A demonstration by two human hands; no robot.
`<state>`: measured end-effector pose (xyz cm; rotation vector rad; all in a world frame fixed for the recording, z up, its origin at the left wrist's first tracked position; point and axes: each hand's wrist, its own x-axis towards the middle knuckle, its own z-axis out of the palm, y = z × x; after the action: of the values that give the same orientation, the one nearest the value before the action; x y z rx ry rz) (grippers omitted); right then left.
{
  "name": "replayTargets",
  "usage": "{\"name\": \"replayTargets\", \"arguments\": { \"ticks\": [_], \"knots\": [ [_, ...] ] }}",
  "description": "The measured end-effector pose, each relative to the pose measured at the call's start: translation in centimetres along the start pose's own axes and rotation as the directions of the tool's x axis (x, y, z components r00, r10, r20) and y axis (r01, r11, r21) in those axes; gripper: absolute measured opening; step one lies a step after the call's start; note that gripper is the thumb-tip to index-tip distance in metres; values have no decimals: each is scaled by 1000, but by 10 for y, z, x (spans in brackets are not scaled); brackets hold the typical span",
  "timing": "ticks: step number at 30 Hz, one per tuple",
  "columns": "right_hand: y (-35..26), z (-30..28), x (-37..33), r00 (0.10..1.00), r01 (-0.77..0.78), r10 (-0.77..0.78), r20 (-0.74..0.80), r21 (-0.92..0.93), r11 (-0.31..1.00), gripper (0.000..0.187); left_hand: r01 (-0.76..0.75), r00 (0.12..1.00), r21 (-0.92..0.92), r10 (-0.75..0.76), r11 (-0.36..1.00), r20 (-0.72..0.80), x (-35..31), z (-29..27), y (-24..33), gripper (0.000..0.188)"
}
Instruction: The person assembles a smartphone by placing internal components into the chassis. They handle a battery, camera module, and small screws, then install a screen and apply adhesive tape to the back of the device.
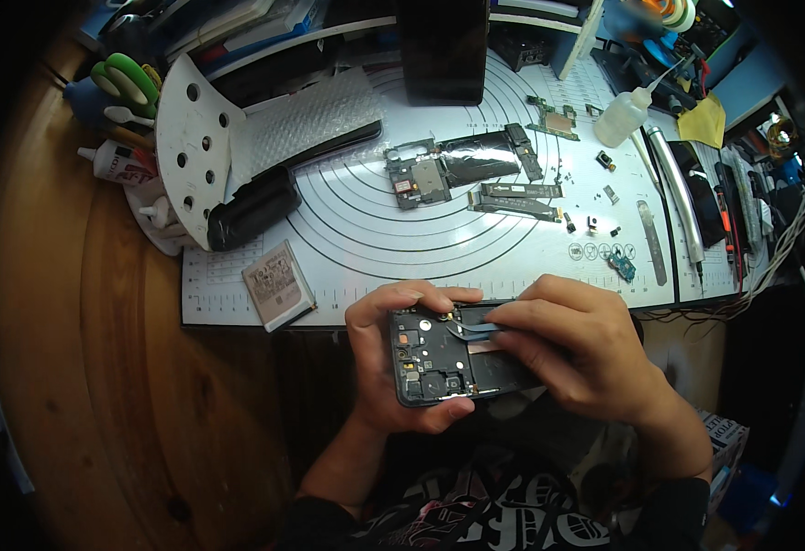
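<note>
My left hand (379, 335) grips a black phone frame (439, 354) by its left end, fingers along the far edge and thumb on the near edge. The frame's inside faces up, with white dots, small copper-coloured patches and square camera openings. In my right hand (577, 340) a pair of blue-grey tweezers (476, 332) is pinched between thumb and fingers. The tweezers' tips reach to the frame's far edge, close to my left fingertips, by a small gold-coloured spot. Whether the tips hold anything is too small to tell. My right hand covers the frame's right part.
On the white mat lie a battery (480, 158), flex strips (517, 197), a green circuit board (554, 119), a small blue board (621, 266) and tiny parts. A boxy silvery part (279, 286) lies at the left edge. A squeeze bottle (623, 118) and bubble wrap (315, 124) stand farther back.
</note>
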<state>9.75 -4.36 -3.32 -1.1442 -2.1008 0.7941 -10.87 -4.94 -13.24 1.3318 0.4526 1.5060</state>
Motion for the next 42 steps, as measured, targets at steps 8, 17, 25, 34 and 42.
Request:
{"name": "replayTargets", "arguments": {
  "ticks": [8,17,25,34,42],
  "knots": [
    [-4,-1,4,999,-32,33,38,-8,999,17,-23,1000,5,23,1000,10,0,0,-1,99],
    [-17,3,5,988,143,-153,1,-360,922,17,-9,999,-24,10,1000,41,3,-1,2,93],
    [-27,2,6,987,159,-152,51,-428,890,15,7,999,-46,-5,999,35,1,0,3,94],
    [-32,3,3,966,241,-251,61,-561,792,23,49,998,-44,-51,998,-39,3,7,7,93],
    [-42,5,-1,948,289,-306,90,-647,705,40,36,999,-57,-38,998,-39,2,7,4,93]
  ]
}}
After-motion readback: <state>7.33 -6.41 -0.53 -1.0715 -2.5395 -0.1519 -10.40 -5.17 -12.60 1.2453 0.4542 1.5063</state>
